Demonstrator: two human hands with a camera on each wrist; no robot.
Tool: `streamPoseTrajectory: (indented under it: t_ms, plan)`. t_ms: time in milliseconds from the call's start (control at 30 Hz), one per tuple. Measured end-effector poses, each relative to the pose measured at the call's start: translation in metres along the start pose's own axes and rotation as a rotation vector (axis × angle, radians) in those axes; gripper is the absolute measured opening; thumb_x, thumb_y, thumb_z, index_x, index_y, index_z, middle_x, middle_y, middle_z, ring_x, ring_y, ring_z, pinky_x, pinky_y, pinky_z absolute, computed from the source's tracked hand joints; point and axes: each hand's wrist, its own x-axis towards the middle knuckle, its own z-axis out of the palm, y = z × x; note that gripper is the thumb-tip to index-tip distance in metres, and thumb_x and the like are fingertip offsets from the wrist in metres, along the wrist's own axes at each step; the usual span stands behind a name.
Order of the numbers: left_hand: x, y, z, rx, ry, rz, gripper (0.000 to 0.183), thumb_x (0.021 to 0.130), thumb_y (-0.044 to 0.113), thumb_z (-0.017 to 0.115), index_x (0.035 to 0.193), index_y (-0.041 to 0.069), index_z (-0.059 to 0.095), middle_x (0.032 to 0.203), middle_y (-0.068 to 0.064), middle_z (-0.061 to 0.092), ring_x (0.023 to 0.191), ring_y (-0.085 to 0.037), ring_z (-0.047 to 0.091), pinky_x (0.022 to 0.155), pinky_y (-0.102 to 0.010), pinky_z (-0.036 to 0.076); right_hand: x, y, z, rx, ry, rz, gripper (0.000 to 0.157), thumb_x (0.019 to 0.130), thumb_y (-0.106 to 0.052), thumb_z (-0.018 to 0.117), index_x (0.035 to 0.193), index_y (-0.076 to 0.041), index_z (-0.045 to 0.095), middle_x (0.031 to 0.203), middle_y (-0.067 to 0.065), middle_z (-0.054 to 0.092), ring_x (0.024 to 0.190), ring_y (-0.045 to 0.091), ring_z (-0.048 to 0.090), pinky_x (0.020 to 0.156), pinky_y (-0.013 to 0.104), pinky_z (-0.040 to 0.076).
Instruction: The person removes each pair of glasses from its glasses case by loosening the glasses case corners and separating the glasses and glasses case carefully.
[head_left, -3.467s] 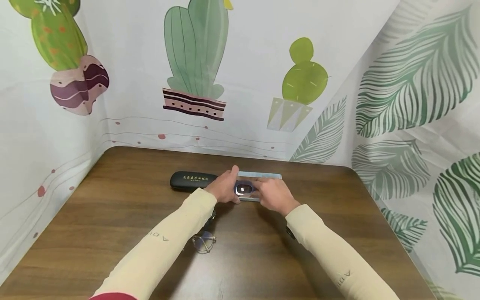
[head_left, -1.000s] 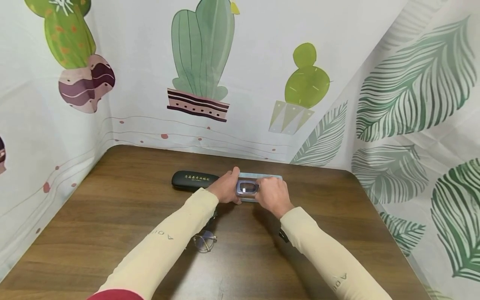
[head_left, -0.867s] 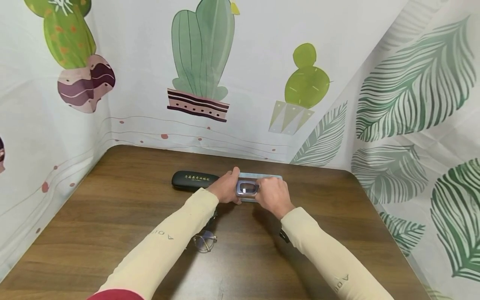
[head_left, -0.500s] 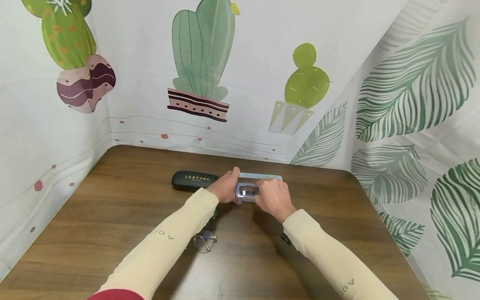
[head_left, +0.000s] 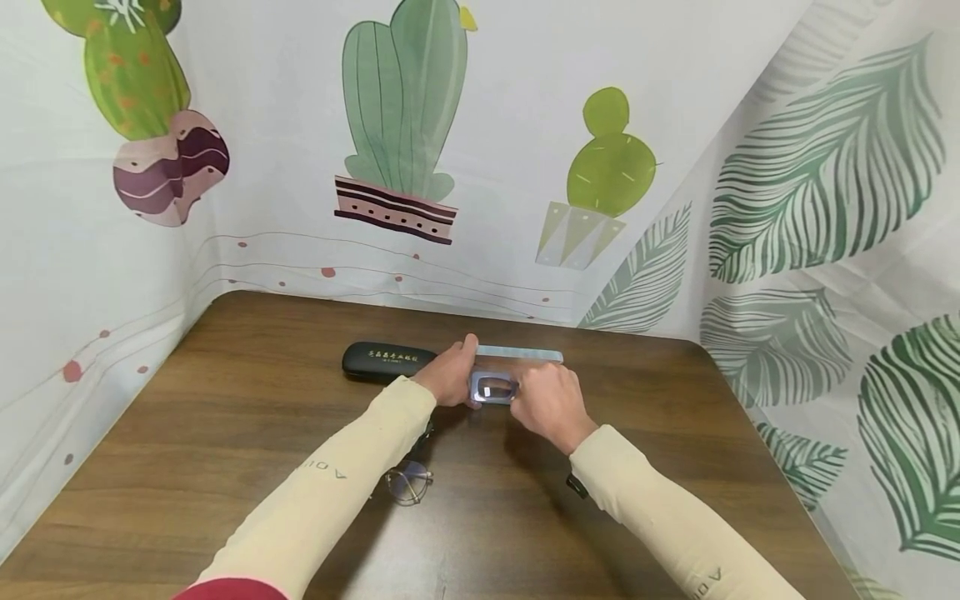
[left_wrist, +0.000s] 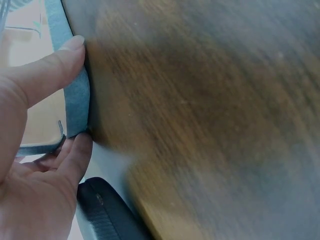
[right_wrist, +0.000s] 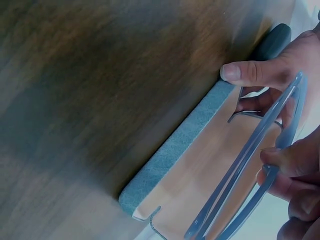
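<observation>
In the head view, my left hand (head_left: 448, 375) grips the left end of a light blue glasses case (head_left: 521, 353), thumb on the far edge and fingers at the near side. The case lies open, showing a beige lining (right_wrist: 192, 160) in the right wrist view. My right hand (head_left: 553, 400) pinches a pair of blue-grey framed glasses (head_left: 495, 398) over the case. Thumb and index finger meet on the frame, the other fingers curled. The glasses' slim frame (right_wrist: 240, 170) slants across the lining in the right wrist view.
A black glasses case (head_left: 386, 358) with gold lettering lies just left of my left hand. Round wire-framed glasses (head_left: 408, 483) lie nearer on the wooden table (head_left: 637, 375), beside my left forearm. A patterned cloth wall (head_left: 510, 167) rises behind the table's far edge.
The blue-grey glasses have shifted slightly toward me over the case, baring more of its far edge. My right hand moved with them; my left hand keeps its grip.
</observation>
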Motion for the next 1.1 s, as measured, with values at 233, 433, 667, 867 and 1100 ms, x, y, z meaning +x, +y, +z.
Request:
streamPoseTrajectory:
  t_ms: [233, 433, 667, 867, 1100]
  plan:
    - [0.000, -0.001, 0.001, 0.032, -0.017, -0.007, 0.046, 0.093, -0.006, 0.065, 0.124, 0.009, 0.033, 0.127, -0.022, 0.056, 0.113, -0.031, 0.064, 0.104, -0.044, 0.052, -0.007, -0.004, -0.003, 0.009, 0.019, -0.031, 0.021, 0.066, -0.002, 0.069, 0.058, -0.016, 0.056, 0.047, -0.001, 0.054, 0.044, 0.022, 0.053, 0.042, 0.040, 0.044]
    - [0.000, 0.001, 0.000, 0.038, -0.023, -0.020, 0.043, 0.097, -0.006, 0.059, 0.126, 0.009, 0.033, 0.130, -0.022, 0.055, 0.118, -0.033, 0.064, 0.107, -0.045, 0.052, -0.012, -0.006, -0.004, 0.039, 0.036, -0.056, 0.022, 0.063, 0.001, 0.066, 0.055, -0.016, 0.056, 0.051, -0.003, 0.057, 0.045, 0.019, 0.054, 0.042, 0.040, 0.044]
    - [0.000, 0.001, -0.001, 0.053, 0.001, 0.004, 0.038, 0.097, -0.005, 0.057, 0.124, 0.007, 0.032, 0.126, -0.023, 0.057, 0.117, -0.035, 0.065, 0.106, -0.045, 0.053, -0.017, -0.009, -0.007, 0.052, 0.025, -0.071, 0.025, 0.063, 0.001, 0.065, 0.052, -0.017, 0.052, 0.049, -0.007, 0.048, 0.044, 0.013, 0.046, 0.042, 0.037, 0.043]
    - [0.000, 0.002, -0.002, 0.048, -0.004, -0.007, 0.044, 0.096, 0.000, 0.064, 0.125, 0.007, 0.032, 0.126, -0.022, 0.057, 0.114, -0.033, 0.066, 0.104, -0.043, 0.054, -0.023, -0.011, -0.009, 0.059, 0.001, -0.068, 0.021, 0.065, 0.000, 0.068, 0.055, -0.016, 0.058, 0.052, -0.007, 0.049, 0.047, 0.011, 0.044, 0.045, 0.036, 0.044]
    - [0.000, 0.002, -0.001, 0.006, -0.007, -0.020, 0.072, 0.081, 0.012, 0.090, 0.126, 0.007, 0.033, 0.124, -0.020, 0.058, 0.106, -0.030, 0.065, 0.098, -0.043, 0.055, -0.033, -0.014, -0.010, 0.071, -0.011, -0.082, 0.020, 0.065, -0.001, 0.068, 0.055, -0.016, 0.058, 0.055, -0.006, 0.056, 0.047, 0.013, 0.048, 0.047, 0.037, 0.045]
